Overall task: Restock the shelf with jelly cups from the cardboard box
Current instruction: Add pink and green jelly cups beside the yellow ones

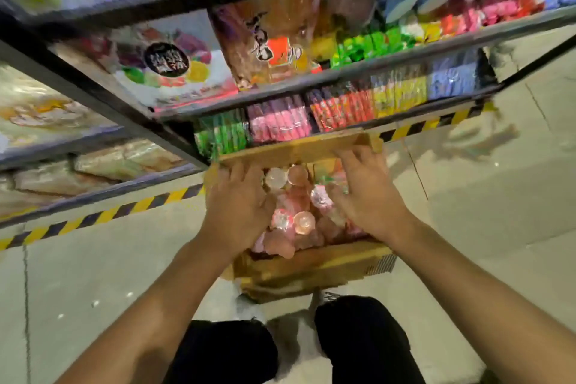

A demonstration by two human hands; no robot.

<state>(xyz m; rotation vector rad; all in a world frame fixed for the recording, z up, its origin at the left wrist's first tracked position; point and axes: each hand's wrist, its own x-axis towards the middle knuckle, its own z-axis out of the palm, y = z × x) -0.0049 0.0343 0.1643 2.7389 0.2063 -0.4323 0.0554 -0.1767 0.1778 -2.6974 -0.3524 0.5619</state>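
1. The cardboard box (pixel 311 262) is taken as the landmark; it stands on the floor just in front of the bottom shelf (pixel 280 129), and the pink jelly cups (pixel 294 196) are seen piled loosely inside it.
2. At the box's left side, the left hand (pixel 238 209) is laid over the heap with its fingers curved down into the cups. Whether a cup is actually held cannot be told, since the fingertips are hidden among the cups and the picture is blurred.
3. In the middle of the box, several cups lie bare between the two hands, some upside down, some on their sides.
4. At the box's right side, the right hand (pixel 363 193) is spread fairly wide over the cups, fingers reaching toward the far flap; no firm hold can be made out.
5. The step is judged to be a gathering of cups. It would be done well if the cups were scooped inward from both sides and cradled from below, not squeezed, as the thin cups and foil lids are likely to give.
6. Only a load that can be kept level should be lifted toward the shelf behind the box.
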